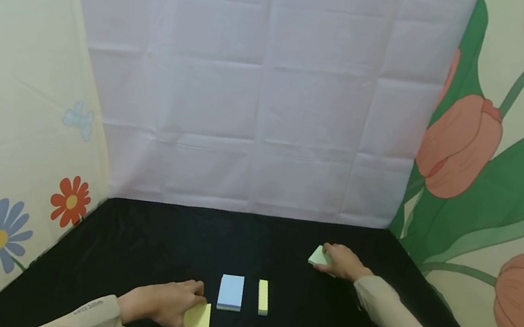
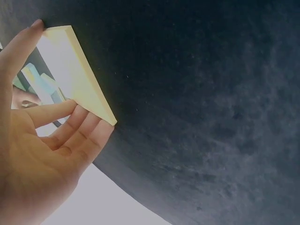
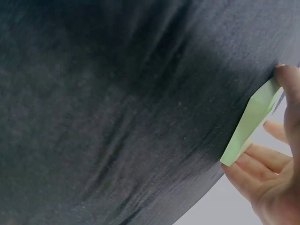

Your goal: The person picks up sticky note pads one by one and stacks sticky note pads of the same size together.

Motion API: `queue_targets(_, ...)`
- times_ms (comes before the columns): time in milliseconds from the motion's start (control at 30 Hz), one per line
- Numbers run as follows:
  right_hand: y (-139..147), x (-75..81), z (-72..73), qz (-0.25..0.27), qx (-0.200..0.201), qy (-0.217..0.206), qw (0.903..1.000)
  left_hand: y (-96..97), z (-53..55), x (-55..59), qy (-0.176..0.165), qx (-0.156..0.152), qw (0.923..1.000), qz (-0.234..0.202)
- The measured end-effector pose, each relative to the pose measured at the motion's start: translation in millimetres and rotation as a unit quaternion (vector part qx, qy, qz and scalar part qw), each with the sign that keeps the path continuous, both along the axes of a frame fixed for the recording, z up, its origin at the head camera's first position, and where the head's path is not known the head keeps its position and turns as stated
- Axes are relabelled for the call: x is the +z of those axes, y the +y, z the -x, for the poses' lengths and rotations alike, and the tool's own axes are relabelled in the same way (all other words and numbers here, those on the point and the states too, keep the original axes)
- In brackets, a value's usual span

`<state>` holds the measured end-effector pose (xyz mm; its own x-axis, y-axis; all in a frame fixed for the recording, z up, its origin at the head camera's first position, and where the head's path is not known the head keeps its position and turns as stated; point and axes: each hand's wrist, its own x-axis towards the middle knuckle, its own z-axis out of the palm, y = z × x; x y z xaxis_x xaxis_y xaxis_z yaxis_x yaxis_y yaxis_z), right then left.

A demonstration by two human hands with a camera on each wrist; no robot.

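Observation:
At the front of the black table, my left hand grips a square yellow sticky note pad from above. The left wrist view shows the thumb at one edge of this yellow pad and the fingertips at the opposite edge. Farther back on the right, my right hand holds a light green sticky note pad, partly hidden under the hand. In the right wrist view, thumb and fingers pinch opposite ends of the green pad, which lies on or very close to the cloth.
Between the hands lie a blue sticky note pad and a narrow yellow pad, side by side with a gap. Black cloth covers the table. A white sheet hangs behind, with flower-printed curtains at both sides.

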<state>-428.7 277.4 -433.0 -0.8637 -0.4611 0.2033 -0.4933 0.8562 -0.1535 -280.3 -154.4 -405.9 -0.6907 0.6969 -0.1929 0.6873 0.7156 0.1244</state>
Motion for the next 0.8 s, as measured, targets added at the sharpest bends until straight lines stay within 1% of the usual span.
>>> queue_targets(200,-0.9,-1.8,-0.7,0.004,-0.005,-0.001,1.0,-1.5,1.3,1.6,-0.005,-0.01,0.9999,0.007)
queue_targets(333,0.1,-0.3,-1.1,0.004,-0.004,0.009,0.9999,-1.6,2.0,2.4,-0.007,-0.011,0.9999,0.003)
queue_targets(433,0.8,0.6,-2.2,0.005,-0.006,0.007,0.9999,-1.5,2.4,1.4,-0.01,-0.01,0.9999,-0.002)
queue_targets(567,1.7,0.9,-4.1,0.006,-0.013,-0.002,0.9999,-1.2,3.4,-0.3,-0.006,-0.014,0.9999,-0.002)
queue_targets(800,3.8,-0.4,-6.1,0.005,-0.009,0.005,0.9999,0.5,2.1,-0.1,-0.006,-0.015,0.9998,-0.009)
